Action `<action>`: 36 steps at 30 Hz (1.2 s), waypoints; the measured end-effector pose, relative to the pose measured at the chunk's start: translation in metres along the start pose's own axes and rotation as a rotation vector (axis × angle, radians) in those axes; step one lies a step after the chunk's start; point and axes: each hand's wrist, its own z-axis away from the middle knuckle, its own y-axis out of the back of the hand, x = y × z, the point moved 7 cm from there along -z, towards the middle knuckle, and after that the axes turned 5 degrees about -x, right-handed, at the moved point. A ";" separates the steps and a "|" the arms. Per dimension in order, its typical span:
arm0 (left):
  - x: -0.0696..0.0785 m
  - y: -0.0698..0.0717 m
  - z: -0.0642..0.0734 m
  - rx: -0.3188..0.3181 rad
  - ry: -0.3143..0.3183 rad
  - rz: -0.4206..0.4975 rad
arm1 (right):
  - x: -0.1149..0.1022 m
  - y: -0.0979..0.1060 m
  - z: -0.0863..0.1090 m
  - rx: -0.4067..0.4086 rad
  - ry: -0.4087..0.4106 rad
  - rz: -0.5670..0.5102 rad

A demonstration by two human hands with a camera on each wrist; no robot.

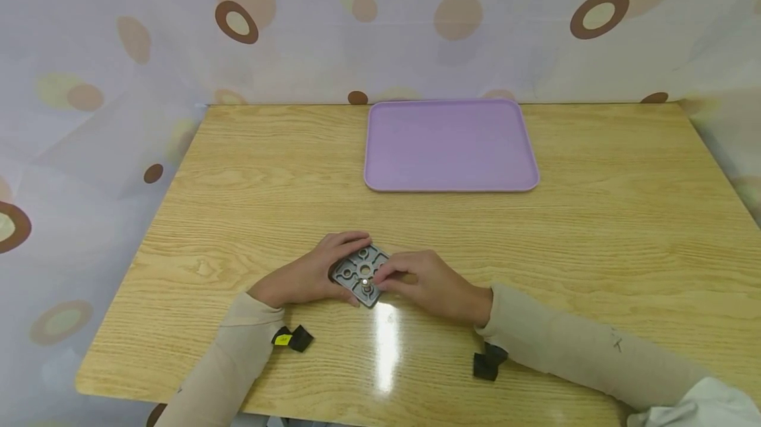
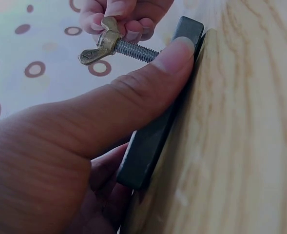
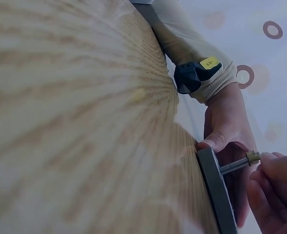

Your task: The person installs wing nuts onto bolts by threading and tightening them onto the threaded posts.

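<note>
A square grey metal plate (image 1: 355, 283) with round holes and raised ribs lies on the table in the head view. My left hand (image 1: 318, 271) grips it from the left, thumb on the near edge and fingers along the far side. A threaded bolt (image 2: 136, 50) stands up from the plate, with a brass-coloured wing nut (image 2: 109, 39) near its top end. Thumb and fingers of my right hand (image 1: 431, 285) pinch at a wing of that nut. In the right wrist view, the fingertips partly cover the wing nut (image 3: 253, 157).
A purple tray (image 1: 452, 146) lies at the back of the wooden table (image 1: 267, 182), near the patterned wall covering (image 1: 404, 30). Dark wrist-worn devices show at both sleeves, one of them (image 3: 197, 75) with a yellow label.
</note>
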 end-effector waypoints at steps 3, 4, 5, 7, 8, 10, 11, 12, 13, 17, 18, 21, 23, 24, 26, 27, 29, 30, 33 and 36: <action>0.001 0.000 0.000 0.003 -0.003 0.003 | 0.000 -0.002 -0.001 0.004 0.029 -0.001; 0.001 0.000 0.000 0.004 -0.007 0.003 | 0.000 -0.003 -0.002 0.004 0.037 0.002; 0.001 0.000 0.000 0.005 -0.007 0.003 | 0.000 -0.004 -0.002 0.003 0.043 0.005; 0.002 0.000 0.000 0.002 -0.003 0.006 | 0.000 -0.005 -0.003 -0.002 0.047 0.014; 0.002 0.000 0.000 0.000 -0.001 0.008 | 0.000 -0.006 -0.003 -0.007 0.046 0.016; 0.002 0.000 0.000 -0.003 -0.002 0.009 | 0.000 -0.008 -0.003 -0.020 0.044 0.022; 0.002 0.000 0.000 -0.005 0.001 0.013 | -0.001 -0.009 -0.004 -0.026 0.043 0.020; 0.002 0.000 0.000 -0.005 0.000 0.018 | -0.001 -0.009 -0.004 -0.032 0.041 0.020; 0.002 0.000 0.000 -0.005 -0.002 0.022 | -0.001 -0.010 -0.004 -0.036 0.041 0.018; 0.003 0.001 0.000 -0.003 -0.008 0.032 | -0.003 -0.011 -0.006 -0.050 0.048 0.028; 0.003 0.000 0.000 -0.005 -0.008 0.030 | -0.003 -0.012 -0.006 -0.051 0.051 0.035; 0.003 0.000 0.000 -0.010 -0.006 0.027 | -0.004 -0.012 -0.006 -0.048 0.061 0.056; 0.003 0.000 0.000 -0.011 -0.006 0.025 | -0.003 -0.011 -0.005 -0.043 0.064 0.068; 0.003 0.000 0.000 -0.011 -0.004 0.024 | -0.003 -0.011 -0.005 -0.039 0.062 0.068; 0.004 0.001 0.000 -0.006 -0.008 0.019 | -0.002 -0.010 -0.004 -0.030 0.058 0.067; 0.004 0.001 0.000 -0.003 -0.011 0.015 | -0.001 -0.009 -0.003 -0.026 0.057 0.067; 0.004 0.001 0.000 0.003 -0.014 0.008 | 0.000 -0.008 -0.003 -0.015 0.056 0.071; 0.004 0.002 0.000 0.006 -0.015 0.005 | 0.000 -0.007 -0.002 -0.010 0.057 0.077; 0.004 0.002 0.001 0.013 -0.024 0.000 | 0.001 -0.006 -0.001 0.003 0.068 0.096; 0.004 0.002 0.001 0.020 -0.032 -0.003 | 0.001 -0.004 0.000 0.014 0.078 0.097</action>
